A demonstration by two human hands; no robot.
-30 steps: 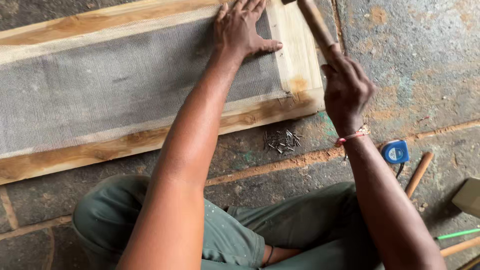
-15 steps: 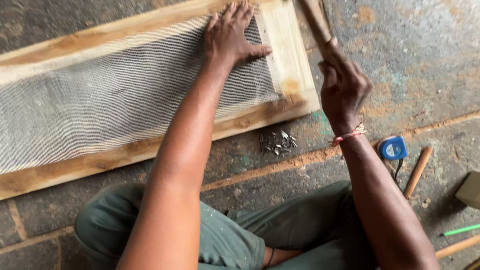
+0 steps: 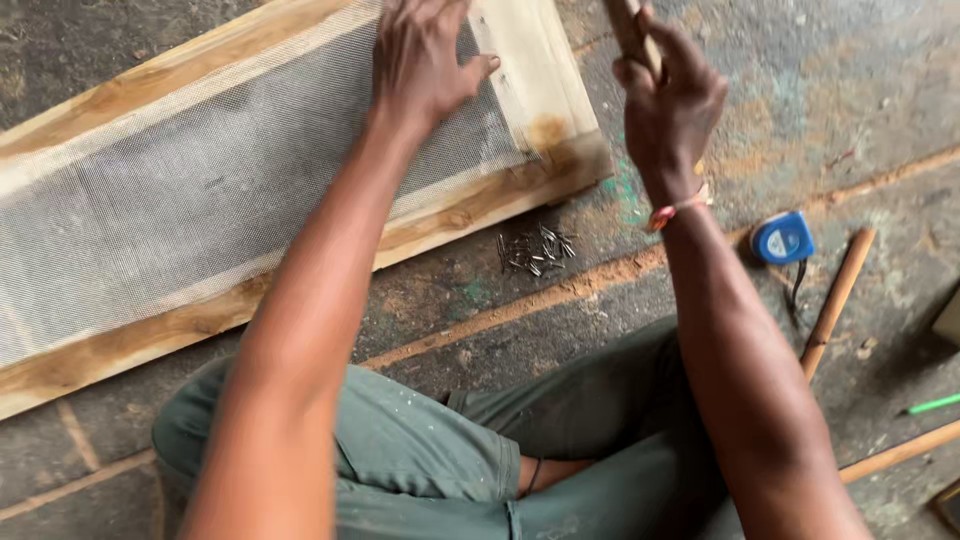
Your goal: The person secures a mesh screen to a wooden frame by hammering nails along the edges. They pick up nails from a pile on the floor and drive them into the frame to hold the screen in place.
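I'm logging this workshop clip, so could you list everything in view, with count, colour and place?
wooden frame: one, pale and brown, on the floor, upper left
wire mesh: one sheet, grey, stretched across the frame
nails: a small pile, dark metal, on the floor beside the frame's corner
tape measure: one, blue, on the floor, right
wooden sticks: two, brown, right side
green rod: one, right edge
wooden handle: one, brown, in the right hand
left hand: flat on the mesh
right hand: fingers closed round the handle
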